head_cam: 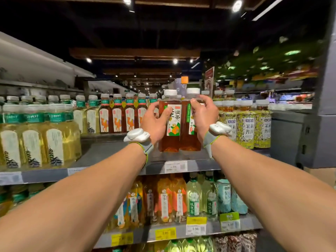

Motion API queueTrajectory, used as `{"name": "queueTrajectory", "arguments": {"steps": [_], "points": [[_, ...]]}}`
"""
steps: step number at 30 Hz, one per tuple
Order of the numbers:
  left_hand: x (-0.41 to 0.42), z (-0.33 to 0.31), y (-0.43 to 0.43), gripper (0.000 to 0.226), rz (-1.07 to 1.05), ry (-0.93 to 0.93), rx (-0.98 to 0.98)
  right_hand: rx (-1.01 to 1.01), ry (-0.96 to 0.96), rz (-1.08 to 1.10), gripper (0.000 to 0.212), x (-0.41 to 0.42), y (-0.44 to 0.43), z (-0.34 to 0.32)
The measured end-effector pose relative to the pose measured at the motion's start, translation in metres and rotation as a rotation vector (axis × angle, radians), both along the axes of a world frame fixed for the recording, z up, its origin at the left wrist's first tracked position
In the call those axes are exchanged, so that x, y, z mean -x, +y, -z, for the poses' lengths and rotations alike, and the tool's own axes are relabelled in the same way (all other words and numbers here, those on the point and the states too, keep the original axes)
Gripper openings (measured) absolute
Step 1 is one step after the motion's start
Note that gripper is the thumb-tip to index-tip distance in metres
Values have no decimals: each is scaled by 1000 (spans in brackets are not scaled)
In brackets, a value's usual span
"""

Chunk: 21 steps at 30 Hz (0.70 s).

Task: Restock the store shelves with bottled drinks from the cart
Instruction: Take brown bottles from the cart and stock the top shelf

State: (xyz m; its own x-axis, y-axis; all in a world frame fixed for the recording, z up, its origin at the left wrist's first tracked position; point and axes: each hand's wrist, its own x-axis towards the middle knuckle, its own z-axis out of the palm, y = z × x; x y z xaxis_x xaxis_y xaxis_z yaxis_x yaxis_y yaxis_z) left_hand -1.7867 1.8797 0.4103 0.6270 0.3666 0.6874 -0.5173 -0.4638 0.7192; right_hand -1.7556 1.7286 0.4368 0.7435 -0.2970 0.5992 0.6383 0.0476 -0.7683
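Two amber tea bottles with white caps stand side by side on the grey upper shelf point(116, 157), in a gap between other drinks. My left hand point(154, 122) grips the left bottle point(170, 140) from its left side, thumb across the label. My right hand point(203, 115) holds the right bottle point(187, 140) from its right side, fingers curled round the shoulder. Both bottles' bases rest on or just above the shelf; I cannot tell which. No cart is in view.
Pale yellow tea bottles point(34, 139) fill the shelf's left end, brown camel-label bottles point(116, 119) stand behind, and yellow floral-label bottles point(254, 128) sit at the right. Price tags point(175, 166) line the shelf edge. A lower shelf point(181, 231) holds mixed bottles. A grey pillar point(320, 124) stands at right.
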Motion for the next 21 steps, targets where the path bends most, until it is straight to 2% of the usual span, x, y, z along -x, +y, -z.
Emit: {"name": "queueTrajectory", "arguments": {"steps": [4, 7, 14, 17, 21], "points": [[-14, 1, -1, 44, -48, -9, -21, -17, -19, 20, 30, -21, 5, 1], [-29, 14, -2, 55, -52, 55, -49, -29, -2, -5, 28, -37, 4, 14], [-45, 44, -6, 59, -103, 159, -25, 75, 54, -49, 24, -55, 2, 46], [-45, 45, -6, 66, -129, 189, -57, 161, 43, -43, 29, -58, -3, 50], [-41, 44, -10, 61, -106, 174, -42, 243, 71, -2, 40, -57, -6, 52]]}}
